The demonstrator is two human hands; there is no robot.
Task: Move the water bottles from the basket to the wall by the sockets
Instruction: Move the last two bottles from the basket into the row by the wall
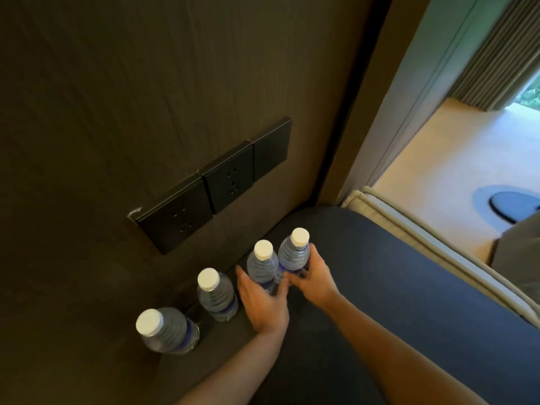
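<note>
Clear bottles (pixel 276 266) btwn both hands (pixel 287 290)

A grey curtain (pixel 493 68) hangs beyond the beige floor (pixel 444 150).

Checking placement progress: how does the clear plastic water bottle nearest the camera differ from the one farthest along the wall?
The nearest clear plastic water bottle stands free with no hand on it; the farthest clear plastic water bottle is gripped by the right hand. The nearest sits left of the black wall sockets; the farthest sits right of them. Both are upright, white-capped and blue-labelled.
</note>
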